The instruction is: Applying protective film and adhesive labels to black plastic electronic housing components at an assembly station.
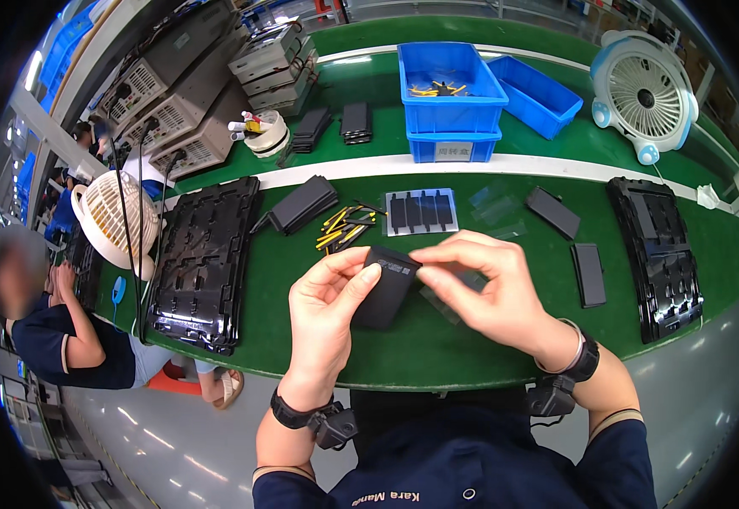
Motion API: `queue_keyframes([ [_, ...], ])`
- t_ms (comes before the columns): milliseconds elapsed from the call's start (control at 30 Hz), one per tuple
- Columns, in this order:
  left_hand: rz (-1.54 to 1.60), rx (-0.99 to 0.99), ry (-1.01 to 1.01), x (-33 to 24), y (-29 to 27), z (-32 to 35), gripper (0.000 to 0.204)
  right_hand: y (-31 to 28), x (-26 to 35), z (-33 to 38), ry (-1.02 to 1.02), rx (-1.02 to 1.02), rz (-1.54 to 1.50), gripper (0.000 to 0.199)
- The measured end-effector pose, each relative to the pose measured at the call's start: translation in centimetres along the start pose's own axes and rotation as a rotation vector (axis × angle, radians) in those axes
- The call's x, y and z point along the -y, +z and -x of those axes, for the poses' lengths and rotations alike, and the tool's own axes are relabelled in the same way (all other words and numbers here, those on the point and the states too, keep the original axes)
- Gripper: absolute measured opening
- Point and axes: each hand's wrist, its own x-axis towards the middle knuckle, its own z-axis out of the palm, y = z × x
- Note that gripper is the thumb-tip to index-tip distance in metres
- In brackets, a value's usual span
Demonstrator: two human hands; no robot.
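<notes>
A flat black rectangular block (384, 293) with pale print near its upper edge is tilted up over the near side of the green table. My left hand (329, 299) is closed on its left side, thumb across the printed face. At the block's upper right corner, my right hand (486, 284) has thumb and index finger pinched; what lies between the fingertips is too small to make out. Just beyond are loose yellow-and-black strips (345, 227) and a pale sheet with several black pads (421, 211). Clear film pieces (496, 204) lie to the right.
Black moulded trays flank the work area, left (202, 263) and right (658, 259). More black blocks (590, 275) lie on the table. Blue bins (452, 114) stand at the back, with a white fan (646, 97) at right. Another person (77, 339) sits at far left beside another fan (117, 222).
</notes>
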Motion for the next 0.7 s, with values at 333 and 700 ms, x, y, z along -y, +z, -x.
queue_keyframes([
  [333, -0.04, 0.054, -0.062, -0.2, 0.4, 0.0, 0.022, 0.1, -1.1, -0.4, 0.572, 0.069, -0.595, 0.018],
  [700, -0.106, 0.083, -0.131, 0.7, 1.0, -0.2, 0.022, 2.3, -2.7, -1.2, 0.356, -0.074, -0.38, 0.03],
])
